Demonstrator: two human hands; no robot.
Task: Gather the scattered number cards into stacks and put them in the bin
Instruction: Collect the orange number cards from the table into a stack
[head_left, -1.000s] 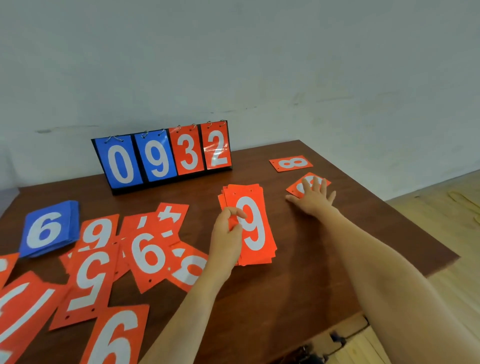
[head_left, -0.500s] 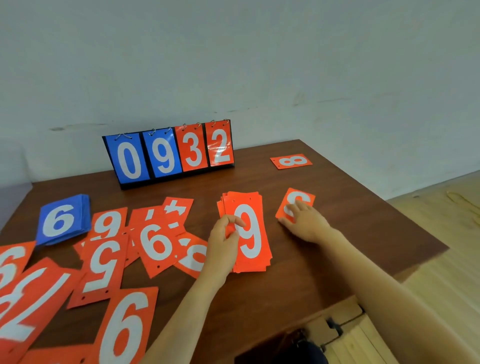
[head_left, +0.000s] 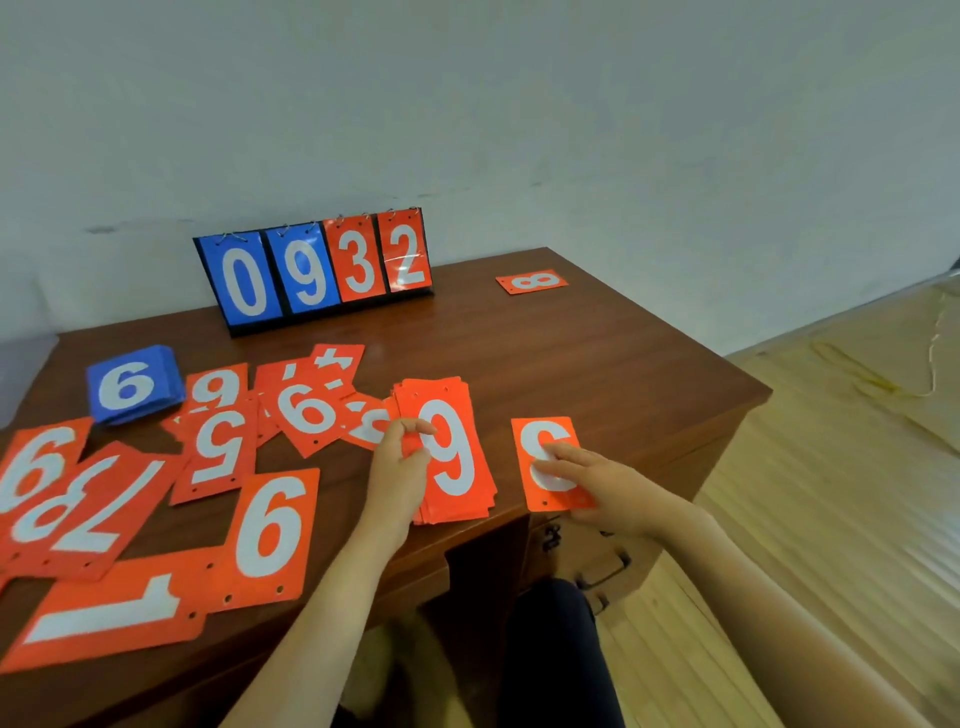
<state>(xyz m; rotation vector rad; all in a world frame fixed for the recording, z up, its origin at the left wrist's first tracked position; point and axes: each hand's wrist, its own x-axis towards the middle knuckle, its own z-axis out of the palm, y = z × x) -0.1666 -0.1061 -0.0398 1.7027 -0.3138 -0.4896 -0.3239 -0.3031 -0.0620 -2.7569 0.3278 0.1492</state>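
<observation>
Brown wood-grain table (head_left: 597, 364) is seen set against a pale wall (head_left: 519, 104), with a plank floor (head_left: 831, 467) to the right. At the back of the table a flip scoreboard (head_left: 311, 270) is stood upright; four panels are shown on it, two blue reading 0 and 9, then two orange reading 3 and 2.

One blue stack (head_left: 132, 384), topped by a white 6, is placed at the left. Beside it, loose orange cards (head_left: 306, 415) are spread in an overlapping heap, so an exact count cannot be made; a 5, a 4 and several 6 or 9 figures can be read. Nearer the front edge a large 6 card (head_left: 270, 530), a 1 card (head_left: 109, 613) and a 7 card (head_left: 104, 514) are laid partly over one another. One lone 8 card (head_left: 531, 282) is left far back on the right, well apart from the rest.

An orange stack (head_left: 452, 452), topped by a 9, is lying near the front edge and is pinched at its left side by the left hand (head_left: 397, 478), thumb on top. Just right of it, apart from the stack, a single orange card (head_left: 543, 436) is pressed flat under the straight fingers of the right hand (head_left: 608, 483); its digit is partly covered and cannot be told.
</observation>
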